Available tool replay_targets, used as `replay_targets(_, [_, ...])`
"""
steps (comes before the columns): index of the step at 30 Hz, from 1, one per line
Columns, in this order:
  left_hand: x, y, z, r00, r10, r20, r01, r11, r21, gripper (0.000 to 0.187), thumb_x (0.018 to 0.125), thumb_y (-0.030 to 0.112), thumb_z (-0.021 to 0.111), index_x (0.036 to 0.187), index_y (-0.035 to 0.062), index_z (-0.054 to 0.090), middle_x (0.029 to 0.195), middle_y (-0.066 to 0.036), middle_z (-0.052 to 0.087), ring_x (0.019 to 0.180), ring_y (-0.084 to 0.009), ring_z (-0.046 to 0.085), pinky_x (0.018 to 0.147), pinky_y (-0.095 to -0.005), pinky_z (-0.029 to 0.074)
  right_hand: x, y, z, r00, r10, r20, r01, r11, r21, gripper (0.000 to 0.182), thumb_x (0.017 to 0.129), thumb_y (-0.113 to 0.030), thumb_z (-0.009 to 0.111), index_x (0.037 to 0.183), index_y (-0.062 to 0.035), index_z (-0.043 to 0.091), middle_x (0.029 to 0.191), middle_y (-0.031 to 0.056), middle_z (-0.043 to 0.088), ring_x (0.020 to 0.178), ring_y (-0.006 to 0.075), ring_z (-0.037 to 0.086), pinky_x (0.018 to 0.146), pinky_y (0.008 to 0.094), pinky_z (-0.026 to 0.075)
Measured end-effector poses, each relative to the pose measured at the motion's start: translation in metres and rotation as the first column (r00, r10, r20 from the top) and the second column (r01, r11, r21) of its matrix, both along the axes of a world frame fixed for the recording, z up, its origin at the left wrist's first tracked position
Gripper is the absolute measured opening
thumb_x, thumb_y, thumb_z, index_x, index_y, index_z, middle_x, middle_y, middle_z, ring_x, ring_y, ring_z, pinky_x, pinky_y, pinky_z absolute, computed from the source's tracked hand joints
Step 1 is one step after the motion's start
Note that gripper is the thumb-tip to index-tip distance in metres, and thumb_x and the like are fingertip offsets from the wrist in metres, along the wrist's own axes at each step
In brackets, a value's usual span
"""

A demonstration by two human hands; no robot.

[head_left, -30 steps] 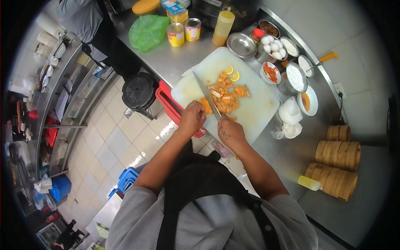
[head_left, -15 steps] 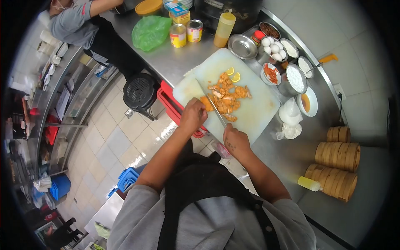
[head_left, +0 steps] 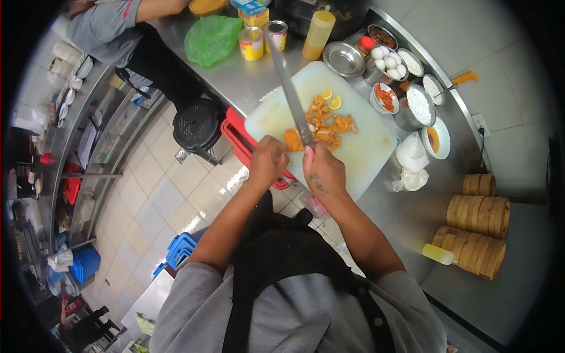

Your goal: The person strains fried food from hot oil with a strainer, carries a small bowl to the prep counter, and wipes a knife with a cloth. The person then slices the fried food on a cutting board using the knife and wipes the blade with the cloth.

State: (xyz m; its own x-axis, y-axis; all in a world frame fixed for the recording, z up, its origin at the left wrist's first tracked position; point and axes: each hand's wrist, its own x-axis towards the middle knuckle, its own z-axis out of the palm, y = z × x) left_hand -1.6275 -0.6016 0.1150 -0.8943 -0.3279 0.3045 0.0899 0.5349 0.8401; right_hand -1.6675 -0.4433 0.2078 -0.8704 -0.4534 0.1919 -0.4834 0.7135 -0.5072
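My right hand (head_left: 325,170) is wrapped round the handle of a long knife (head_left: 288,88), its blade raised and pointing away over the white cutting board (head_left: 371,150). My left hand (head_left: 269,160) is at the board's near left edge, fingers curled together. Just beyond those fingers is a larger orange-brown piece of what looks like fried chicken (head_left: 292,140); whether they touch it or hold anything is hidden. Several cut chicken pieces (head_left: 338,125) lie in the middle of the board, partly behind the blade. Two lemon slices (head_left: 335,103) rest beyond them.
Right of the board stand a metal bowl (head_left: 344,59), a container of eggs (head_left: 388,62), a bowl of red strips (head_left: 384,97) and a sauce bowl (head_left: 435,139). Cans (head_left: 251,43) and a squeeze bottle (head_left: 318,34) are behind it. Another person (head_left: 135,53) stands at far left.
The knife has lifted off the chicken, and its blade now points up and away. My right hand has moved up and left. My left hand has shifted slightly left.
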Motion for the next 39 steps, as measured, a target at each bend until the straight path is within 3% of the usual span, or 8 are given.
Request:
replay_targets(4, [-0.007,0.006,-0.007,0.999,-0.023,-0.022,0.020,0.993,-0.118,0.018,0.072,0.000,0.070,0.089,0.0006,0.063,0.090,-0.017,0.060,0.086,-0.0375,0.061,0.075,-0.0440,0.050,-0.014,0.009,-0.059,0.983,0.140,0.122,-0.162,0.967,0.198,0.021,0.098,-0.020,0.052,0.089,-0.0026,0.058,0.077,0.0211,0.068,0.070,0.0395,0.068,0.064,0.0485,0.055])
replay_targets(18, [-0.012,0.009,0.006,0.999,0.040,0.014,-0.035,0.962,-0.271,0.014,0.071,0.002,0.072,0.084,0.0037,0.067,0.089,-0.015,0.059,0.088,-0.0363,0.059,0.078,-0.0455,0.050,-0.014,0.075,0.020,0.968,-0.106,0.227,0.054,0.973,0.224,0.025,0.098,-0.027,0.052,0.099,-0.0026,0.059,0.080,0.0226,0.069,0.078,0.0426,0.067,0.074,0.0519,0.052])
replay_targets(27, [0.031,-0.028,-0.013,0.953,0.298,-0.062,-0.304,0.928,-0.216,0.036,0.076,0.004,0.073,0.111,0.0037,0.066,0.111,-0.017,0.060,0.096,-0.0304,0.061,0.082,-0.0384,0.052,0.009,0.207,-0.007,0.914,-0.340,0.223,0.281,0.925,0.257,0.028,0.099,-0.030,0.052,0.099,-0.0029,0.058,0.081,0.0235,0.068,0.080,0.0437,0.066,0.073,0.0529,0.050])
replay_targets(31, [0.078,-0.043,-0.031,0.874,0.444,0.196,-0.413,0.893,-0.181,0.037,0.077,0.006,0.074,0.114,0.0035,0.066,0.109,-0.017,0.061,0.088,-0.0267,0.063,0.075,-0.0346,0.053,0.007,0.233,-0.014,0.928,-0.319,0.193,0.284,0.940,0.188,0.029,0.099,-0.031,0.052,0.103,-0.0028,0.059,0.083,0.0238,0.069,0.083,0.0443,0.067,0.075,0.0518,0.051])
replay_targets(33, [0.104,-0.048,-0.034,0.810,0.392,0.437,-0.431,0.902,-0.011,0.039,0.083,0.013,0.074,0.120,0.0042,0.065,0.117,-0.016,0.063,0.091,-0.0246,0.064,0.073,-0.0340,0.053,0.003,0.249,-0.026,0.918,-0.339,0.203,0.291,0.928,0.234,0.029,0.099,-0.030,0.052,0.105,-0.0027,0.060,0.084,0.0234,0.069,0.082,0.0442,0.067,0.074,0.0506,0.051])
replay_targets(35, [0.128,-0.038,-0.004,0.805,0.231,0.547,-0.539,0.670,0.511,0.046,0.093,0.026,0.065,0.134,0.0063,0.057,0.123,-0.015,0.064,0.095,-0.0251,0.066,0.076,-0.0365,0.053,-0.006,0.249,-0.035,0.925,-0.294,0.239,0.267,0.953,0.140,0.029,0.099,-0.030,0.053,0.107,-0.0023,0.060,0.084,0.0228,0.069,0.080,0.0447,0.066,0.073,0.0484,0.052])
replay_targets(37, [0.158,-0.029,0.025,0.965,0.094,0.245,-0.262,0.286,0.922,0.052,0.101,0.036,0.052,0.144,0.0081,0.045,0.122,-0.012,0.067,0.096,-0.0269,0.067,0.079,-0.0398,0.052,-0.009,0.254,-0.038,0.914,-0.220,0.342,0.244,0.969,-0.031,0.030,0.099,-0.031,0.054,0.106,-0.0022,0.060,0.080,0.0185,0.068,0.072,0.0393,0.065,0.067,0.0440,0.052])
replay_targets(39, [0.176,-0.018,0.036,0.983,0.100,0.156,-0.182,0.358,0.916,0.062,0.100,0.043,0.048,0.150,0.0075,0.037,0.119,-0.013,0.068,0.104,-0.0255,0.066,0.083,-0.0386,0.053,-0.009,0.234,-0.016,0.848,-0.161,0.504,0.250,0.961,-0.114,0.030,0.100,-0.033,0.056,0.103,-0.0032,0.060,0.072,0.0090,0.062,0.062,0.0251,0.061,0.056,0.0360,0.049])
